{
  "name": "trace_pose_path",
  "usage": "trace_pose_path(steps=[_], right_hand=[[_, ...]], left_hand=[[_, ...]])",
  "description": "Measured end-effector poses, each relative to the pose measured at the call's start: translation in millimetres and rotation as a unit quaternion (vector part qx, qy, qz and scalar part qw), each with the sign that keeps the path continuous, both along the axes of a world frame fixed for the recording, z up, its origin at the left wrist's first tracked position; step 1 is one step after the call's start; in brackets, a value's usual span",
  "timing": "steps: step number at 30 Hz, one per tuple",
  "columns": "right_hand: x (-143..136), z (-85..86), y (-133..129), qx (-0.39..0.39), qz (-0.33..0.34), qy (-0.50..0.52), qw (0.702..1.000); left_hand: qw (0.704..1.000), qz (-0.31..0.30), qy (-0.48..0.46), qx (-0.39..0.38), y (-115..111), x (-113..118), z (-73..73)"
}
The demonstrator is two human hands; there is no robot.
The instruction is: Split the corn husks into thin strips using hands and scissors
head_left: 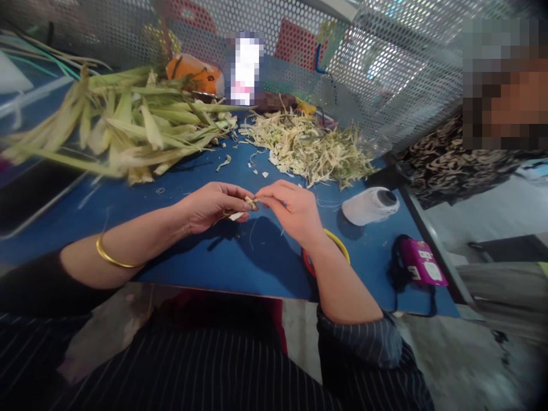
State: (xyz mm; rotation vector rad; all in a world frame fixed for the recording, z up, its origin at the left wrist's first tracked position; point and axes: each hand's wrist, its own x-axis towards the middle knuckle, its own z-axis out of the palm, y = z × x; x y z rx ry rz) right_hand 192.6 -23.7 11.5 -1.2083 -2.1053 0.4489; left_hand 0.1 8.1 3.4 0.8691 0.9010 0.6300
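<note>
My left hand is closed on a small piece of pale husk, above the blue table near its middle. Touching it at the fingertips, my right hand pinches the end of the same piece. Long green-yellow husks lie in a heap at the back left. Behind my hands spreads a pile of pale shredded scraps. A white spool of thread lies on its side to the right. Red and yellow rings, perhaps scissor handles, are partly hidden beneath my right forearm.
A blue table has a perforated metal screen behind it. An orange bag and a pixelated bright rectangle stand near the screen. A magenta box with a black strap lies at right. Another person is beyond the table's right edge.
</note>
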Motion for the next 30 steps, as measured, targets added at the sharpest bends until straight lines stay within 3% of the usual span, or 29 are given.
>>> trace_pose_path(steps=[5, 17, 20, 23, 25, 27, 30], right_hand=[[-1, -4.3, 1, 0.029, -0.016, 0.003, 0.999], [-7, -12.4, 3, 0.025, -0.048, 0.034, 0.998], [-10, -13.8, 4, -0.080, -0.057, 0.138, 0.986], [-13, -13.9, 4, -0.276, -0.029, 0.286, 0.917], [-15, -13.5, 4, -0.360, -0.014, 0.323, 0.875], [-15, -12.9, 3, -0.365, -0.025, 0.304, 0.880], [-14, -11.9, 0, -0.288, -0.053, 0.231, 0.928]], left_hand=[[1.000, -0.027, 0.012, -0.006, 1, -2, 0.7], [0.997, 0.008, 0.061, 0.056, -6, 4, 2.2], [0.995, 0.032, 0.062, 0.068, -6, 6, -0.2], [0.995, 0.062, 0.043, 0.063, -4, 6, -3.5], [0.994, 0.078, 0.038, 0.067, -2, 5, -5.3], [0.993, 0.081, 0.039, 0.079, -1, 5, -7.1], [0.992, 0.079, 0.037, 0.087, 0, 4, -9.5]])
